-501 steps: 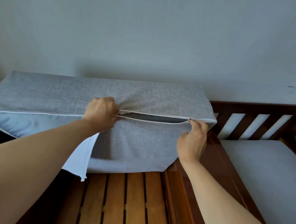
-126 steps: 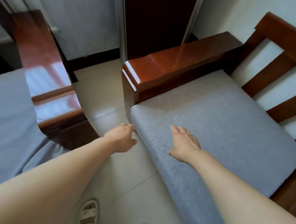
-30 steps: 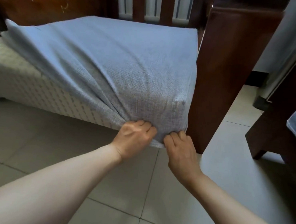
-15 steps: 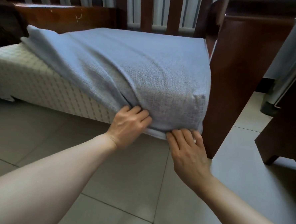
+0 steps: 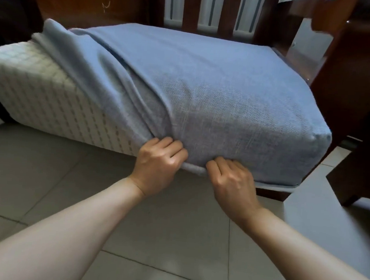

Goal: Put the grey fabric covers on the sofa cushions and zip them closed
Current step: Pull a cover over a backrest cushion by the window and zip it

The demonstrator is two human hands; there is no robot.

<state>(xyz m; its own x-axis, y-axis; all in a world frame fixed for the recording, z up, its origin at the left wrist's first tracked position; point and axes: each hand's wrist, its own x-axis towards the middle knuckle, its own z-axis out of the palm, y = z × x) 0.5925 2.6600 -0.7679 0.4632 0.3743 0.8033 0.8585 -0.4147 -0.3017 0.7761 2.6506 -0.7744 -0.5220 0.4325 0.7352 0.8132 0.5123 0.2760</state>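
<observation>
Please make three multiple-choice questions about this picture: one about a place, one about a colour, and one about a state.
1. Where do both hands hold the grey cover?
A. its lower front edge
B. its top
C. its far back corner

2. What colour is the uncovered part of the cushion?
A. red
B. white with a grid pattern
C. black

3. How far is the cover on?
A. fully on
B. not on at all
C. partly on

Answers: 1 A, the left hand and right hand grip the bottom front hem. 2 B, the bare left end shows it. 3 C, the left end is still bare.
</observation>
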